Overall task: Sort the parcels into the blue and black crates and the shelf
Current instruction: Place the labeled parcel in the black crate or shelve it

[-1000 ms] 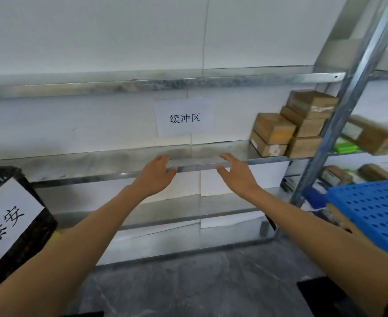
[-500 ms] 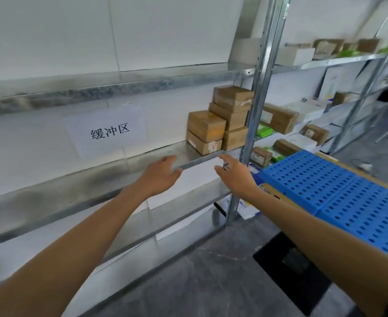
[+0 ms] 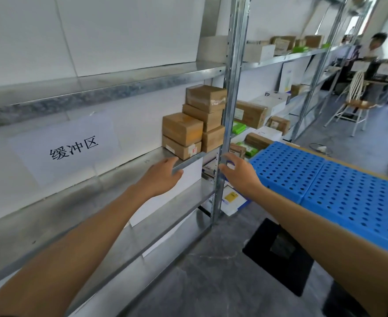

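A metal shelf (image 3: 124, 179) runs along the white wall with a paper label (image 3: 69, 147) taped behind it. Several brown cardboard parcels (image 3: 195, 122) are stacked at the shelf's right end, beside a steel upright. My left hand (image 3: 161, 177) reaches out with relaxed fingers at the shelf's front edge, holding nothing. My right hand (image 3: 238, 172) is stretched forward, open and empty, just right of the upright. The blue perforated surface (image 3: 337, 193) lies to the right, under my right forearm.
A steel upright (image 3: 227, 124) stands between my hands. Further shelves (image 3: 280, 58) to the right carry white and brown boxes. A black mat (image 3: 280, 255) lies on the grey floor. A white chair (image 3: 353, 104) and a person (image 3: 376, 46) are at the far right.
The view has swung right: the label and the parcels slid left, and the blue surface and far shelves came into sight. Both hands stay open and empty, now nearer the parcels.
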